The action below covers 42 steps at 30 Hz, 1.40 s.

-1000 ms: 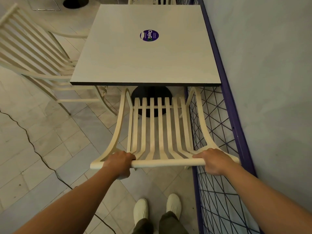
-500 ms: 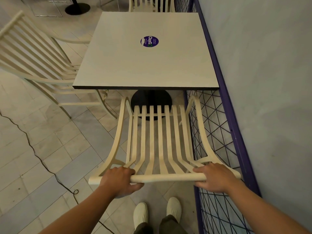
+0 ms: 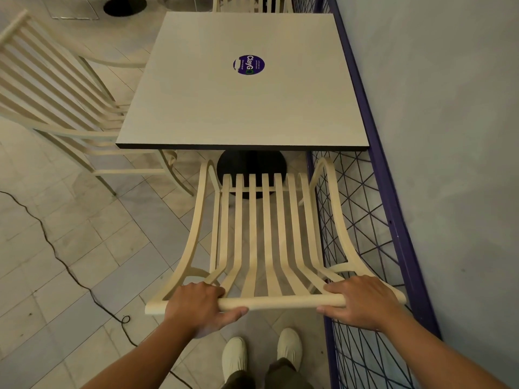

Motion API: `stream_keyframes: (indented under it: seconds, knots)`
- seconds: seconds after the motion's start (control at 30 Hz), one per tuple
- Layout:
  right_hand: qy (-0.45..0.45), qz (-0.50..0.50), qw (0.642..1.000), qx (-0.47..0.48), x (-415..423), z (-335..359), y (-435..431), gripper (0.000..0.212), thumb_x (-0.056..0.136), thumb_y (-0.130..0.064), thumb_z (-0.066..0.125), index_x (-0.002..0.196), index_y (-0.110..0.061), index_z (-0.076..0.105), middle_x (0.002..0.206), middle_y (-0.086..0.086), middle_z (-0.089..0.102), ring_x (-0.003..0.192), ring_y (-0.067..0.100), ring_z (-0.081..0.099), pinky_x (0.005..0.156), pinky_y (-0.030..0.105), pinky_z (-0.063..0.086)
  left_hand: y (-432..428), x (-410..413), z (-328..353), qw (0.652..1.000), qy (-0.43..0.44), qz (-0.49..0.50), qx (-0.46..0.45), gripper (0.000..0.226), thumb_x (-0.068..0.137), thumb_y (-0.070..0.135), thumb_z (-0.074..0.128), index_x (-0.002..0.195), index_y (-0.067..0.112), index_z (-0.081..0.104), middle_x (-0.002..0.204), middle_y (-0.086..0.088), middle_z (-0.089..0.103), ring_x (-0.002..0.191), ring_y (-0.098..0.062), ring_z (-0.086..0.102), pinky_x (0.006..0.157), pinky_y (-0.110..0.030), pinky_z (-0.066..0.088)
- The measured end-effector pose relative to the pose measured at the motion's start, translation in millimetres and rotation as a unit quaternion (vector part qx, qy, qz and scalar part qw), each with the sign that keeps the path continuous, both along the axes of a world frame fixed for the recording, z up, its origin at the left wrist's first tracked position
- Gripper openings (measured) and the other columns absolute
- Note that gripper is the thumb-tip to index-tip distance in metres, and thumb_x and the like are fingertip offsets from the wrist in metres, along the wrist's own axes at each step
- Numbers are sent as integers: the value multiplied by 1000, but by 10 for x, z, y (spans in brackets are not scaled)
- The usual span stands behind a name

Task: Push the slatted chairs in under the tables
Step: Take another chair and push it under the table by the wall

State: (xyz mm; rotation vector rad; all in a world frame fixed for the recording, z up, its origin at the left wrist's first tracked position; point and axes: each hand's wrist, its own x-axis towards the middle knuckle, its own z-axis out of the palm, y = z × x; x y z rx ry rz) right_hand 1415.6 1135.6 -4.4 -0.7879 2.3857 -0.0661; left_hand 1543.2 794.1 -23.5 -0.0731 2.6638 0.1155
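Observation:
A cream slatted chair [image 3: 264, 237] faces a square pale table [image 3: 224, 108] straight ahead of me. Its top rail runs across the lower middle of the view. My left hand [image 3: 196, 307] is wrapped around the rail's left part and my right hand [image 3: 362, 301] grips its right end. The seat's front edge lies just short of the table's near edge, above the table's round black base [image 3: 252, 161]. A second slatted chair [image 3: 56, 99] stands at the table's left side, partly under it.
A purple wire-mesh fence [image 3: 373, 220] runs close along the chair's right side, with a grey wall behind it. A black cable [image 3: 56, 254] snakes over the tiled floor on the left. Another chair's back [image 3: 252, 2] shows beyond the table. My white shoes [image 3: 261, 357] are below the rail.
The chair and both hands have come back toward me and lower in view; the seat sits farther from the table's near edge than before. Both hands kept their hold.

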Motion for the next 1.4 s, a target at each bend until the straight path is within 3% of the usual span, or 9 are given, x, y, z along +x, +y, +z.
stream_keyframes:
  seconds: [0.17, 0.37, 0.47, 0.6, 0.67, 0.73, 0.83, 1.1, 1.4]
  knots:
    - [10, -15, 1000, 5, -158, -13, -25, 110, 54, -103, 9, 135, -47, 56, 106, -16, 69, 89, 4, 61, 77, 27, 47, 2, -168, 50, 1000, 1, 4, 6, 98, 66, 99, 6, 110, 36, 67, 83, 17, 59, 74, -8, 59, 64, -21, 40]
    - [11, -20, 1000, 20, -310, -19, -70, 109, 54, -104, 11, 137, -48, 55, 106, -14, 69, 90, 7, 62, 80, 31, 50, -59, -322, 11, 1000, -9, 20, 10, 103, 63, 101, 4, 118, 40, 66, 91, 18, 64, 81, -7, 62, 72, -21, 49]
    - [7, -15, 999, 28, -380, 6, -98, 101, 59, -102, 17, 135, -48, 57, 104, -14, 69, 89, 7, 61, 80, 31, 49, -60, -421, 55, 999, -32, 21, -1, 99, 67, 100, 8, 119, 39, 66, 92, 17, 63, 82, -7, 61, 73, -23, 49]
    - [-18, -16, 999, 37, -480, 53, -135, 79, 70, -94, 43, 131, -46, 61, 105, -13, 70, 88, 5, 61, 77, 29, 49, -119, -536, 96, 996, -75, 32, 23, 95, 67, 102, 19, 122, 39, 65, 97, 15, 65, 85, -7, 61, 77, -26, 51]
    - [-43, -12, 998, 45, -501, 43, -148, 69, 75, -81, 59, 134, -45, 58, 109, -14, 69, 90, 5, 61, 76, 28, 48, -159, -582, 98, 992, -112, 35, 51, 79, 75, 92, 46, 132, 39, 60, 113, 13, 67, 97, -9, 63, 86, -29, 51]
    - [-62, -17, 996, 64, -512, 17, -154, 61, 85, -48, 70, 142, -46, 49, 120, -12, 66, 96, 9, 61, 78, 27, 48, -167, -626, 101, 988, -141, 13, 58, 58, 86, 59, 68, 139, 38, 56, 122, 10, 67, 104, -12, 63, 95, -33, 52]
    - [-80, -24, 992, 94, -525, -14, -155, 75, 87, -13, 65, 148, -48, 41, 130, -4, 60, 97, 15, 57, 79, 28, 47, -99, -677, 102, 985, -165, 3, 56, 56, 85, 16, 71, 138, 32, 59, 118, 4, 67, 104, -16, 63, 95, -33, 52]
    - [-79, -14, 990, 113, -491, -18, -49, 73, 90, -12, 62, 149, -47, 39, 136, -2, 57, 112, 19, 58, 92, 33, 48, 33, -643, 41, 987, -149, -1, 59, 55, 84, 13, 71, 136, 29, 62, 116, 2, 66, 98, -15, 59, 94, -33, 51]
    - [-61, -23, 993, 97, -498, -23, -76, 72, 90, -11, 60, 147, -49, 41, 128, -3, 60, 103, 17, 58, 83, 30, 47, -17, -678, 4, 986, -151, 6, 66, 57, 85, 15, 72, 138, 30, 61, 117, 4, 67, 100, -17, 62, 96, -36, 52]
